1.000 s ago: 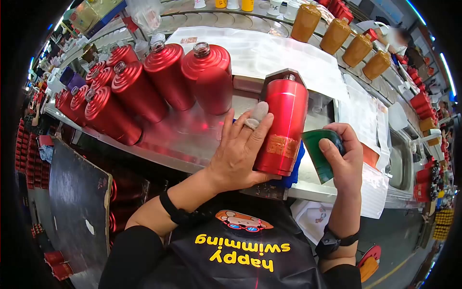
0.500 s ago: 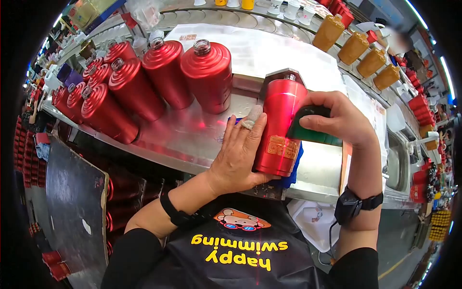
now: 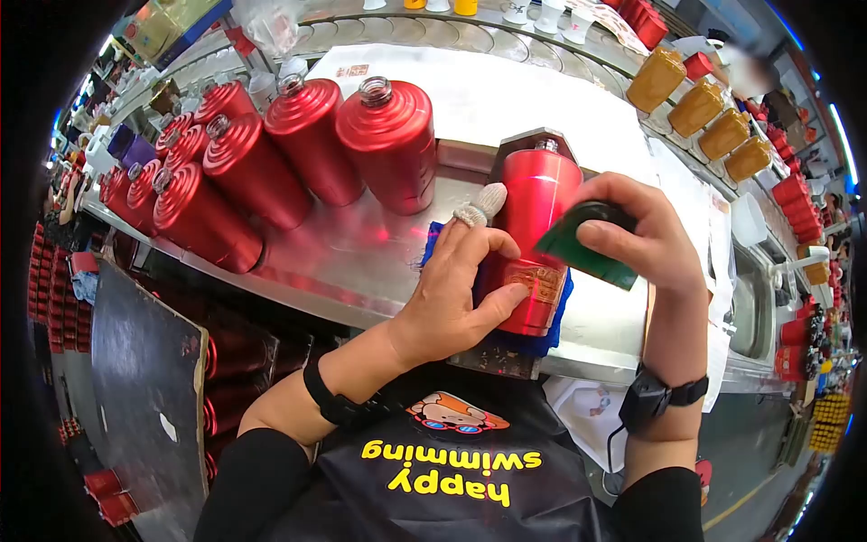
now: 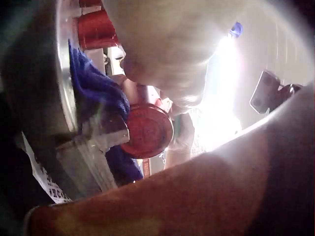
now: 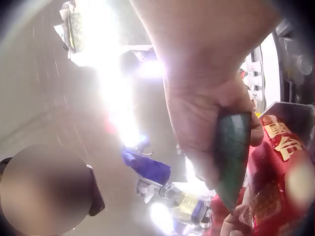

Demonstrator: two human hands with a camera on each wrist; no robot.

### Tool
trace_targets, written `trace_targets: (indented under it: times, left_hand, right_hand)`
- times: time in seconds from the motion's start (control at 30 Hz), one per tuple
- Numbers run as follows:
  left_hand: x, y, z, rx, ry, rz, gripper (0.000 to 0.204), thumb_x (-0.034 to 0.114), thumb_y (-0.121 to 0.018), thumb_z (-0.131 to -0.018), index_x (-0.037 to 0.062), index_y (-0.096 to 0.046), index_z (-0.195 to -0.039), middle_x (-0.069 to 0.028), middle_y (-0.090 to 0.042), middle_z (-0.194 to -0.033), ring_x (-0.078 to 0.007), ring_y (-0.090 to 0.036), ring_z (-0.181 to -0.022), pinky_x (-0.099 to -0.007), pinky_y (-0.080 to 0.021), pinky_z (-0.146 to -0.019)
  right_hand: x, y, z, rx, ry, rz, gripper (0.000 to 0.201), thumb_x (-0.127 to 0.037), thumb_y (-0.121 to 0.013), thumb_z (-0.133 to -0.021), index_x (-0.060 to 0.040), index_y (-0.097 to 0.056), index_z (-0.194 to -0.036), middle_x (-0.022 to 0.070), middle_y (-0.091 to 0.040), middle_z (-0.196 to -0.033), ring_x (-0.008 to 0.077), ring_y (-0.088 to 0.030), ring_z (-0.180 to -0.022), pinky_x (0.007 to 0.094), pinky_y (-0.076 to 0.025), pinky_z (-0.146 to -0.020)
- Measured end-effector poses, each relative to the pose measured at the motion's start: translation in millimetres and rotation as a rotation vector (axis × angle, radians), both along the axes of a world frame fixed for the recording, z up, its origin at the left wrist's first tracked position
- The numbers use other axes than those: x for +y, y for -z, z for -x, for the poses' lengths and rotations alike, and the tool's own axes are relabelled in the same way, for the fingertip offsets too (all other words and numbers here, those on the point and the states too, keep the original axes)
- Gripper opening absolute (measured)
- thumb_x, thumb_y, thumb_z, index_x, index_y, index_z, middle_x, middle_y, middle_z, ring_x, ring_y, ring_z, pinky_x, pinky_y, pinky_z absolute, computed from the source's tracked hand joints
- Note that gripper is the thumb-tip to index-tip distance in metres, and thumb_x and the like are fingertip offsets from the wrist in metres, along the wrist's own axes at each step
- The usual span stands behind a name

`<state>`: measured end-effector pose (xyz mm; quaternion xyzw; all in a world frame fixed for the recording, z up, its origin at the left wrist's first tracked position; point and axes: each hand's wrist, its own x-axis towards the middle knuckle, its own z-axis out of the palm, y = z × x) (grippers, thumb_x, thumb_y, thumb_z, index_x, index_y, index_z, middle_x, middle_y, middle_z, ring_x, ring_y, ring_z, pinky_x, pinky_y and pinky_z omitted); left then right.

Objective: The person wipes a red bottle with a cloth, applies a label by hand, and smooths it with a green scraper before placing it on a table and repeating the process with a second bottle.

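Observation:
A shiny red bottle (image 3: 540, 197) with a clear glass neck lies tilted over a blue cloth (image 3: 564, 303), its neck end by a dark angular support (image 3: 567, 146). A gold-patterned label (image 3: 542, 282) sits low on its side. My left hand (image 3: 444, 294) holds the bottle from the left, thumb at the label's edge and index finger bent above it. One left finger wears a pale finger cot (image 3: 481, 206). My right hand (image 3: 652, 230) grips a green scraper (image 3: 591, 248), its edge close over the bottle just above the label. The right wrist view also shows the scraper (image 5: 232, 157) beside the label.
Several red bottles (image 3: 388, 144) stand to the left on the metal worktop (image 3: 361, 262). White sheets (image 3: 479, 86) cover its far part. Behind runs a curved conveyor (image 3: 506, 36) with brown bottles (image 3: 657, 79) and small cups. A sink (image 3: 751, 316) is at right.
The right hand has brought the scraper from the bottle's right side onto it, then up from the label. The left thumb and index finger have shifted onto the bottle by the label.

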<state>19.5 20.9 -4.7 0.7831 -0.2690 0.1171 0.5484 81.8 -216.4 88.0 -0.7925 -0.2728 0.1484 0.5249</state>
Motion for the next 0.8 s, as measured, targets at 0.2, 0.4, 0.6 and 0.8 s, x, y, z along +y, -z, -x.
trace_targets:
  times: [0.2, 0.4, 0.6, 0.8]
  left_hand:
    - [-7.1, -11.8, -4.7, -0.072, -0.084, -0.066, 0.01, 0.009, -0.065, -0.086, 0.0033, -0.057, -0.089, -0.0306, -0.043, -0.145, -0.0393, -0.042, -0.135, -0.0451, -0.03, -0.112]
    - [-21.7, -52.5, 7.0, -0.225, -0.155, -0.349, 0.014, 0.004, -0.068, -0.081, 0.0046, -0.058, -0.09, -0.0177, -0.061, -0.114, -0.0334, -0.055, -0.097, -0.0415, -0.042, -0.089]
    - [-21.6, -50.8, 10.3, -0.159, -0.146, -0.29, 0.02, 0.005, -0.067, -0.084, 0.0051, -0.059, -0.102, -0.0099, -0.062, -0.094, -0.0285, -0.057, -0.081, -0.0386, -0.043, -0.08]
    - [-15.0, -46.0, 11.8, -0.196, -0.214, -0.35, 0.029, 0.007, -0.066, -0.085, 0.0031, -0.057, -0.111, -0.0102, -0.062, -0.095, -0.0291, -0.057, -0.084, -0.0394, -0.043, -0.081]
  right_hand:
    - [-18.6, 50.8, 58.6, -0.194, 0.434, -0.179, 0.027, -0.02, -0.062, -0.097, -0.0019, -0.059, -0.117, 0.0084, -0.068, -0.107, 0.0119, -0.062, -0.095, 0.0261, -0.049, -0.083]
    - [-7.2, 86.7, 96.3, -0.428, 0.414, -0.072, 0.042, 0.015, -0.046, -0.09, 0.0001, -0.059, -0.128, 0.0211, -0.047, -0.144, 0.0257, -0.058, -0.118, 0.0302, -0.055, -0.084]
    - [0.2, 86.4, 103.8, -0.582, 0.406, 0.087, 0.048, 0.017, -0.048, -0.086, -0.0044, -0.062, -0.126, 0.0207, -0.048, -0.142, 0.0303, -0.056, -0.121, 0.0334, -0.053, -0.089]
    - [14.3, 86.1, 101.8, -0.61, 0.342, 0.093, 0.064, 0.017, -0.058, -0.072, -0.0069, -0.061, -0.131, 0.024, -0.046, -0.142, 0.0403, -0.049, -0.126, 0.0442, -0.043, -0.104]
